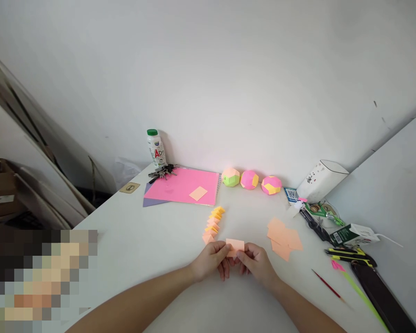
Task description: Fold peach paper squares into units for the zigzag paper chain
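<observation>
Between my two hands is a small peach piece of paper [235, 245], lifted over the near part of the table. My left hand [211, 260] pinches its left side between thumb and fingers. On the right side, my right hand [258, 264] grips it the same way, thumb on the face toward me. Just beyond my left hand lies a row of folded paper pieces [213, 223] in peach and orange-yellow. Several flat peach paper sheets [280, 236] overlap on the table to the right of my right hand.
Three paper balls [249, 179] stand along the wall. A pink pad [180, 182] holds a peach sheet, with keys [162, 173] and a white bottle [156, 150] beside it. Rightward lie a box cutter [350, 255], a thin red brush [327, 284], a small carton [354, 234] and a white container [321, 181].
</observation>
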Action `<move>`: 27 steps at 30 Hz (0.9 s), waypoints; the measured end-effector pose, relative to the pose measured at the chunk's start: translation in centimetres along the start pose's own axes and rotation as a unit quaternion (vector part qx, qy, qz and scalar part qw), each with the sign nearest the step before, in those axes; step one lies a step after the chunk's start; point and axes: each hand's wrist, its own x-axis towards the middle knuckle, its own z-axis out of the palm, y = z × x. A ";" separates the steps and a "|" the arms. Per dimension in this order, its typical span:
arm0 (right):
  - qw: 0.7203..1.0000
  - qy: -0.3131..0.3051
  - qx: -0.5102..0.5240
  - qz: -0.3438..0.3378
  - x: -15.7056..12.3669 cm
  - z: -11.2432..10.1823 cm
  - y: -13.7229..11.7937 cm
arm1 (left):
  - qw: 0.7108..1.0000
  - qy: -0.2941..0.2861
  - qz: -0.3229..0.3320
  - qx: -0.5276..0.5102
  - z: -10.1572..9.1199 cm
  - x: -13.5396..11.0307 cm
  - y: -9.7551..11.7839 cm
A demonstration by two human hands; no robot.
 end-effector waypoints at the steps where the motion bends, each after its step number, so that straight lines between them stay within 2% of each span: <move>1: 1.000 0.001 -0.001 0.004 0.0 0.0 -0.1 | 1.000 0.000 -0.001 0.000 0.0 -0.1 0.1; 5: 1.000 0.008 0.002 0.014 0.1 0.0 -0.3 | 1.000 -0.009 0.000 -0.005 0.0 -0.1 0.1; 13: 0.999 0.026 0.000 0.023 0.4 0.2 0.0 | 1.000 -0.014 0.008 -0.003 -0.5 0.4 -1.3; 27: 1.000 0.014 0.013 0.009 0.3 0.3 -0.2 | 0.999 -0.042 0.005 0.029 -0.4 0.4 -0.9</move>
